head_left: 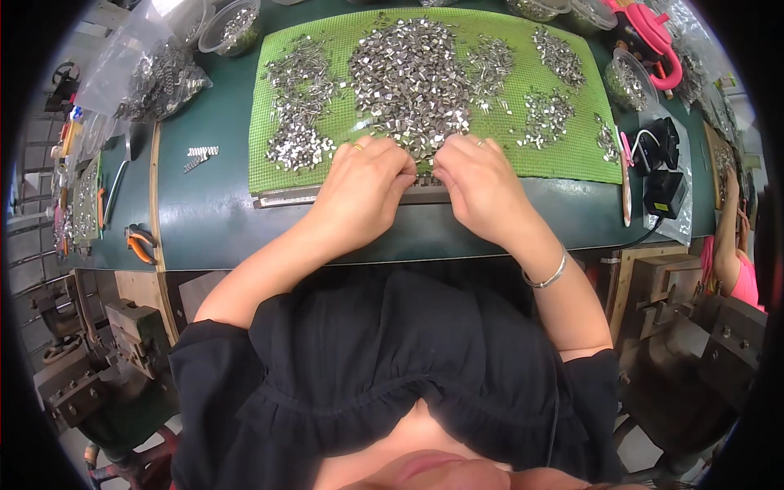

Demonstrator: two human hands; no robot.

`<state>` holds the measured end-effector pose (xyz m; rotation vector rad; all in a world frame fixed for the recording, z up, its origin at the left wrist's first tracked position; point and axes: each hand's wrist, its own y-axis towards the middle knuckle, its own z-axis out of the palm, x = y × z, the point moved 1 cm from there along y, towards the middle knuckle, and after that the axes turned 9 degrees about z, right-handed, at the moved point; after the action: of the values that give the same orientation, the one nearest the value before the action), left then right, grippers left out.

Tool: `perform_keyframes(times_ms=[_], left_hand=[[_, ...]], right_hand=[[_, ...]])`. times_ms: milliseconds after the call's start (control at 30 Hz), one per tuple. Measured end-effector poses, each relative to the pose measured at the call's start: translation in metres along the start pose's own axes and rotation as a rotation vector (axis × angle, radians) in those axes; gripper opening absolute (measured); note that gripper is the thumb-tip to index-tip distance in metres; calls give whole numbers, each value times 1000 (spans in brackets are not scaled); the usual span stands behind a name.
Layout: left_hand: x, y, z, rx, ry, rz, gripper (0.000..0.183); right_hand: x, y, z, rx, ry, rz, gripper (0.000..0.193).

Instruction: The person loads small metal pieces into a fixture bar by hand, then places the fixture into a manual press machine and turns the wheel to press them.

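My left hand (363, 188) and my right hand (480, 186) face each other at the near edge of a green textured mat (563, 162). The fingers of both are pinched together over a long grey metal bar (426, 195) lying along that edge. Whatever sits between the fingertips is too small or hidden to make out. Just beyond them lies a big heap of small shiny metal pieces (408, 77). Smaller piles flank it, including bright flat pieces (298, 145) at the left and thin pieces (490, 69) at the right.
Orange-handled pliers (141, 243) and a short row of linked metal pieces (200, 157) lie on the dark green table (212, 220) at the left. Tubs of parts (231, 27) stand at the back. Black power adapters (665, 193) sit at the right, near another person's arm (727, 233).
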<state>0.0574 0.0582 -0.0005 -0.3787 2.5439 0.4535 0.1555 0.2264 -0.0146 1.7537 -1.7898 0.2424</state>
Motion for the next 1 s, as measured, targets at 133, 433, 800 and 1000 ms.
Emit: perform_keyframes(times_ms=[133, 433, 800, 1000], left_hand=[[-4, -9, 5, -150, 124, 175, 8], [-1, -12, 22, -274, 327, 274, 16], [-11, -20, 19, -277, 463, 265, 21], [-3, -20, 18, -205, 206, 136, 24]], right_hand=[[-1, -7, 1, -31, -47, -102, 6], [-2, -11, 9, -157, 64, -19, 7], [0, -20, 2, -100, -112, -162, 24], [-6, -22, 4, -172, -154, -218, 26]])
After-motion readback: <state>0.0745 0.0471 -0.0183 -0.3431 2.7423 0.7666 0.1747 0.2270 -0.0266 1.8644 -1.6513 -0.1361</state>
